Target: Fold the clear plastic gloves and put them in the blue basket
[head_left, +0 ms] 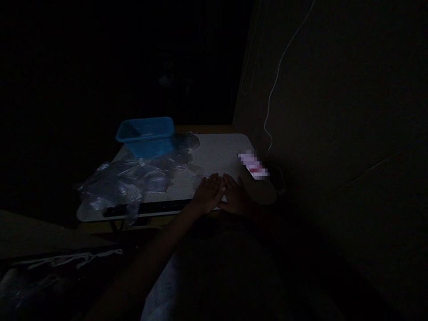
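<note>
Super dark in here, so bear with me. Biggest thing is the pale table (pixel 219 151), rounded corners, its long side running left to right, with a long dark strip along the near edge. Next up is a big crumpled heap of clear plastic (pixel 155 176) all over the left part of the top, shiny where it catches light, one bit drooping over the near edge. The blue basket (pixel 145 145) sits at the far left, wide rim up, plastic bunched by its near and right sides.

Then the hands, side by side at the near edge, right of the heap. Left hand (pixel 209 195) is palm down, fingers straight and aimed away from the body, leaning a bit right. Right hand (pixel 236 195) mirrors it, leaning left, though it's pretty shadowed. Both look flattened out, not gripping anything. The phone (pixel 253 166) lies right of them, screen up and lit pinkish-white, content pixelated, long axis slanting from far left to near right.

Smallest is the plastic piece (pixel 198 180) at the hands: thin, see-through, faint pale outline poking out left of the left hand. It's on the tabletop, mostly covered, so honestly can't tell its long axis or which way it points.
</note>
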Action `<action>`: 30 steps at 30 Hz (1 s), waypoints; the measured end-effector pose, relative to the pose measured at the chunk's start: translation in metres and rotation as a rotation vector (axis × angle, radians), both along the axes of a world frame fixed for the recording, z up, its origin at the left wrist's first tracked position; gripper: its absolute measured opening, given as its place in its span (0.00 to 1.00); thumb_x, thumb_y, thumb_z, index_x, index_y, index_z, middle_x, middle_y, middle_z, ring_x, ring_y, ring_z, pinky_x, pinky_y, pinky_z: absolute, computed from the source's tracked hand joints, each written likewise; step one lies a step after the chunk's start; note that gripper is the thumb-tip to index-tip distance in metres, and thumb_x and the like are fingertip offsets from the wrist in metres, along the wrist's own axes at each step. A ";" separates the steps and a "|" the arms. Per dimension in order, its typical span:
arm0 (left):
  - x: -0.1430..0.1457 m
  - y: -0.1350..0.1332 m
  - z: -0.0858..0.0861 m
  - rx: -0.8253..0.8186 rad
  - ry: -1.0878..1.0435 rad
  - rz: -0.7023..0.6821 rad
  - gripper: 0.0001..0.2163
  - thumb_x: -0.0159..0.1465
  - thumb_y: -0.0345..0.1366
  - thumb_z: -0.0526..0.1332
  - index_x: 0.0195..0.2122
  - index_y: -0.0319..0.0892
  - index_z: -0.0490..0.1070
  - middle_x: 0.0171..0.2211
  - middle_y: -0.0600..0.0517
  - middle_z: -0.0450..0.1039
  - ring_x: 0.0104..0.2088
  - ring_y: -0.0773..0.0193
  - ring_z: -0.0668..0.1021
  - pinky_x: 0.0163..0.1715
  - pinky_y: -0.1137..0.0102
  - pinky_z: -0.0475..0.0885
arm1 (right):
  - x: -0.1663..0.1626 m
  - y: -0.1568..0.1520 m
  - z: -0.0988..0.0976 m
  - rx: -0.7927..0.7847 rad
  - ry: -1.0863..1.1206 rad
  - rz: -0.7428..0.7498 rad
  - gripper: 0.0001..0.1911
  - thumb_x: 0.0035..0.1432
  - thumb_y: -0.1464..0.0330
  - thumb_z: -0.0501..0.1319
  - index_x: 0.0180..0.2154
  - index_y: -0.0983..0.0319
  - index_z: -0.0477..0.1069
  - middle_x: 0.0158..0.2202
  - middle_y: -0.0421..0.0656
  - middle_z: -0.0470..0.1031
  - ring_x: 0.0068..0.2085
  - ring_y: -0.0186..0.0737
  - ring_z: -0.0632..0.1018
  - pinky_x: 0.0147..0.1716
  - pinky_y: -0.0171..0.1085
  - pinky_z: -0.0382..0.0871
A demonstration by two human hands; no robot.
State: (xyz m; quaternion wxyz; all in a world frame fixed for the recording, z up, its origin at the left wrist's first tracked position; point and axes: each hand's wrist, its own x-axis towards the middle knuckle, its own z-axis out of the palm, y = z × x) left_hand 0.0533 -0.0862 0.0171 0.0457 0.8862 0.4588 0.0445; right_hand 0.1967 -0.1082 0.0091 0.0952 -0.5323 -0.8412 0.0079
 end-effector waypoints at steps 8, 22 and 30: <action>0.001 -0.002 0.004 -0.015 -0.002 0.013 0.27 0.66 0.43 0.33 0.60 0.34 0.50 0.62 0.43 0.48 0.63 0.58 0.49 0.59 0.58 0.48 | -0.001 0.000 0.001 0.007 -0.014 -0.007 0.42 0.52 0.50 0.52 0.59 0.74 0.51 0.61 0.60 0.49 0.62 0.53 0.51 0.57 0.57 0.40; -0.016 0.008 -0.011 0.062 -0.001 0.063 0.27 0.66 0.44 0.34 0.60 0.33 0.51 0.62 0.42 0.49 0.62 0.58 0.51 0.59 0.60 0.49 | 0.000 -0.001 0.000 0.036 -0.056 -0.007 0.42 0.54 0.47 0.47 0.58 0.73 0.53 0.61 0.60 0.50 0.62 0.53 0.50 0.56 0.58 0.41; -0.035 0.007 -0.003 0.062 -0.003 0.096 0.26 0.66 0.43 0.34 0.59 0.37 0.53 0.61 0.42 0.51 0.62 0.56 0.52 0.58 0.56 0.49 | 0.000 0.000 0.001 0.017 -0.074 -0.011 0.43 0.54 0.46 0.47 0.59 0.73 0.51 0.62 0.60 0.48 0.63 0.54 0.49 0.56 0.58 0.41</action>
